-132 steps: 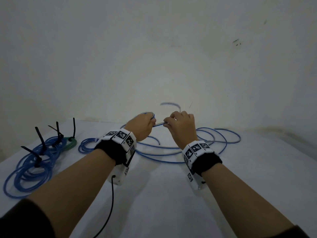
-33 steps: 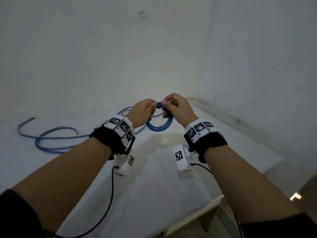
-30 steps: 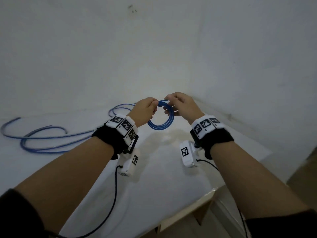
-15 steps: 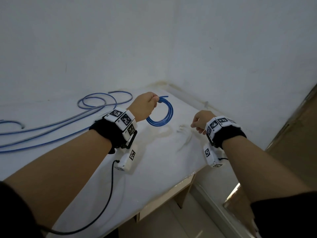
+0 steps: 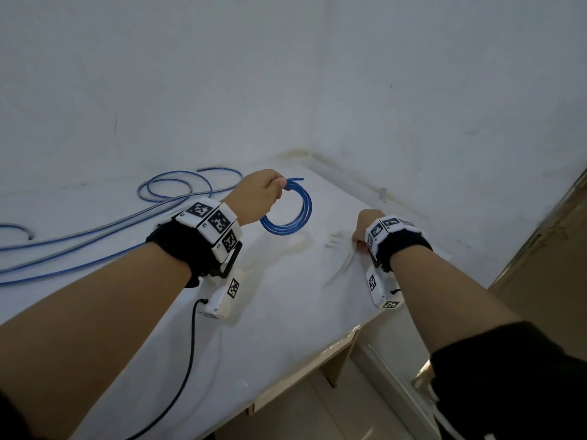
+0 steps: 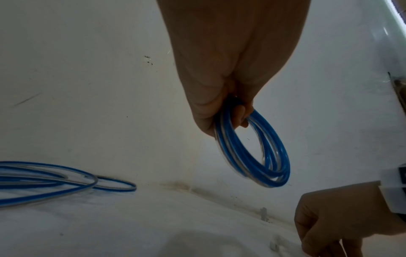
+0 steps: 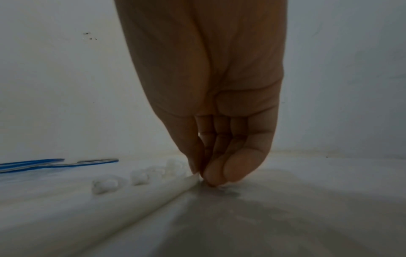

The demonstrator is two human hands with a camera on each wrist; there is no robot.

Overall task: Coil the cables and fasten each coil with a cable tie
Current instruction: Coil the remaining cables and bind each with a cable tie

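Note:
A small blue cable coil [image 5: 290, 214] [image 6: 252, 153] hangs in the air over the white table [image 5: 279, 328], gripped at its top by my left hand [image 5: 260, 196] [image 6: 228, 97]. To its right, my right hand [image 5: 365, 228] [image 7: 202, 173] reaches down to the tabletop, and its thumb and forefinger pinch the end of a white cable tie [image 7: 171, 193]. Several white cable ties [image 5: 341, 255] lie there, their heads [image 7: 138, 177] in a row.
A long loose blue cable [image 5: 133, 223] [image 6: 54, 179] [image 7: 44, 163] sprawls across the table's left part. White walls meet in a corner behind. The table's front edge [image 5: 317, 360] drops to the floor at lower right. A black lead hangs from the left wrist.
My right hand has let go of the coil and dropped right to the white ties on the table. The left hand alone now holds the coil. The head view has swung right.

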